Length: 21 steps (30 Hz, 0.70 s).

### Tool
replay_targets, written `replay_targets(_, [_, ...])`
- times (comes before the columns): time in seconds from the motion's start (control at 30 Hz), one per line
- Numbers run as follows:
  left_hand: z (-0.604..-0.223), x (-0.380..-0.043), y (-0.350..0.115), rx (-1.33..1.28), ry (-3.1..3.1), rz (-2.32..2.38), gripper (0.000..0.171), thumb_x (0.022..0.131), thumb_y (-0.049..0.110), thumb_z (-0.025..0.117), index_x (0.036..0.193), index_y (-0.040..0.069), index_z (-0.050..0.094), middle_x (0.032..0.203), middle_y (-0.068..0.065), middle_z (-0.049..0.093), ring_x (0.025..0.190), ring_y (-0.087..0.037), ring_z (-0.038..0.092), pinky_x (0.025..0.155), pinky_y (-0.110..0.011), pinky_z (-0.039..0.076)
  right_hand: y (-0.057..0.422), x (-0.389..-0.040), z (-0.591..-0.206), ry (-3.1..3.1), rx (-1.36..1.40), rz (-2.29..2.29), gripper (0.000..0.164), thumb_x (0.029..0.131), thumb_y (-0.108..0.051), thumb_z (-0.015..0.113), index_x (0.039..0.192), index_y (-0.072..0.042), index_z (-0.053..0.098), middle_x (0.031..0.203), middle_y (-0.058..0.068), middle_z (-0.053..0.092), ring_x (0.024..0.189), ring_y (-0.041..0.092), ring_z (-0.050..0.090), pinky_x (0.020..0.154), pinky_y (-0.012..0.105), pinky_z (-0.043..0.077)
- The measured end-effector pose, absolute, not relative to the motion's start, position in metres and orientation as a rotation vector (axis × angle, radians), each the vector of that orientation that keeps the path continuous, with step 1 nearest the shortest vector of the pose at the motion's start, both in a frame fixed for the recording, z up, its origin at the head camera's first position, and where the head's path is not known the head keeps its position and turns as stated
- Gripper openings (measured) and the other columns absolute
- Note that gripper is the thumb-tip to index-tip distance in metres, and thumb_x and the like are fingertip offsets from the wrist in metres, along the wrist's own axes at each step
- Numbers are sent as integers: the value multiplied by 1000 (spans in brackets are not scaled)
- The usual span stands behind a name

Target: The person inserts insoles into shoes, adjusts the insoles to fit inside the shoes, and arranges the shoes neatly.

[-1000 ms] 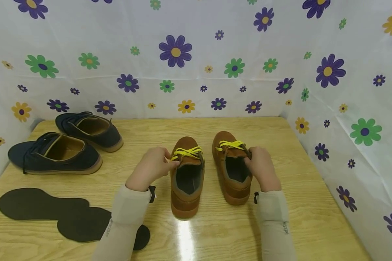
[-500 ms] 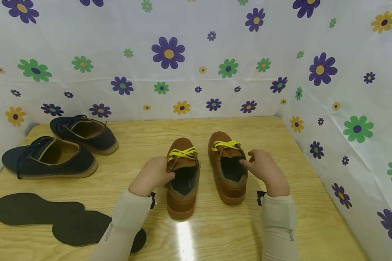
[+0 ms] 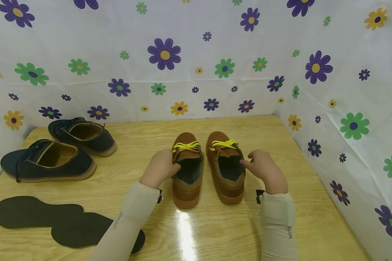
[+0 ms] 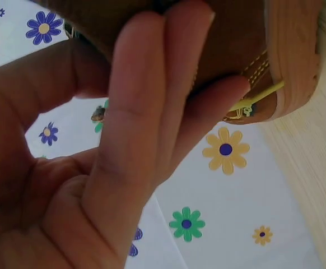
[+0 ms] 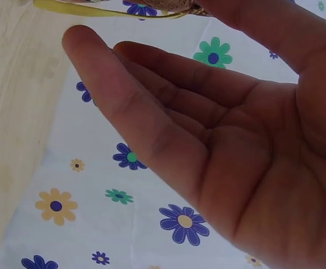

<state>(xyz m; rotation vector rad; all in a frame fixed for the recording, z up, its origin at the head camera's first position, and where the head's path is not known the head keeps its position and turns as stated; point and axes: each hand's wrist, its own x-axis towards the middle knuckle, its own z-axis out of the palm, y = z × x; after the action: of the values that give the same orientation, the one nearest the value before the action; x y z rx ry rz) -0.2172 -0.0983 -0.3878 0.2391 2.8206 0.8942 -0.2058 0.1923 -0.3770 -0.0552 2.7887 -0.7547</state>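
Across the upper part of the frame hangs a flowered white cloth (image 3: 101, 36), which covers the right side also. Below it lies the wooden table (image 3: 228, 235), glossy, with a bright reflection (image 3: 184, 235) at the lower middle. At the left of the frame stand two dark blue shoes (image 3: 66, 166), and at the lower left two black insoles (image 3: 32, 212) lie overlapping. At the centre, the left brown shoe (image 3: 189, 174) is now nearer to the right brown shoe (image 3: 230, 172) than half a second ago, their heels almost level; I judge the pair is better aligned by this. The left hand (image 3: 161, 166) pinches the left brown shoe at its collar, thumb in the opening. The right hand (image 3: 264, 168) has relaxed, rather straight fingers beside the right brown shoe; whether its thumb touches, I cannot tell. Smallest are the yellow laces (image 3: 187, 146), crossed on both
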Motion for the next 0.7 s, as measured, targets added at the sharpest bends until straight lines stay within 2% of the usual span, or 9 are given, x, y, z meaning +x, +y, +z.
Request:
replay_targets(0.17, [-387, -222, -89, 254, 2820, 878, 21, 81, 1, 59, 64, 5, 48, 57, -3, 42, 48, -14, 39, 47, -25, 31, 189, -210, -381, 2739, 1, -862, 54, 98, -20, 56, 132, 21, 49, 119, 34, 60, 77, 29, 70, 88, 50, 50])
replay_targets(0.27, [-386, -224, -85, 260, 2818, 859, 22, 81, 1, 59, 64, 6, 46, 59, -3, 41, 50, -14, 38, 47, -25, 31, 186, -214, -386, 2768, -2, -869, 51, 98, -20, 56, 130, 20, 51, 103, 29, 67, 65, 23, 69, 87, 48, 50])
replay_targets(0.33, [-386, -225, -82, 258, 2815, 853, 22, 82, 1, 59, 64, 6, 47, 60, -3, 42, 50, -15, 38, 47, -25, 31, 184, -215, -388, 2802, -2, -878, 47, 97, -17, 54, 126, 19, 55, 91, 24, 69, 58, 20, 66, 81, 44, 53])
replay_targets(0.43, [-387, -227, -80, 257, 2815, 847, 22, 82, 1, 59, 64, 6, 47, 60, -4, 43, 50, -15, 39, 47, -25, 32, 182, -216, -391, 2874, 8, -879, 37, 95, -13, 53, 114, 17, 63, 75, 17, 67, 51, 18, 61, 64, 36, 52])
replay_targets(0.5, [-388, -228, -78, 262, 2819, 849, 23, 82, 1, 59, 63, 6, 47, 61, -4, 43, 51, -15, 40, 47, -25, 33, 180, -216, -392, 2921, 18, -897, 30, 93, -10, 53, 103, 15, 66, 74, 15, 65, 48, 16, 57, 56, 33, 49])
replay_targets(0.6, [-388, -229, -76, 270, 2828, 848, 24, 82, 1, 59, 62, 6, 47, 61, -4, 43, 51, -16, 40, 48, -26, 33, 178, -216, -393, 2971, 49, -911, 24, 93, -7, 53, 88, 12, 66, 69, 14, 62, 48, 17, 53, 50, 30, 45])
replay_targets(0.7, [-389, -230, -74, 279, 2843, 840, 22, 82, 2, 60, 64, 5, 49, 62, -5, 45, 53, -16, 41, 48, -26, 34, 178, -217, -395, 3006, 86, -911, 23, 93, -6, 54, 84, 10, 66, 67, 13, 60, 48, 16, 52, 48, 29, 43])
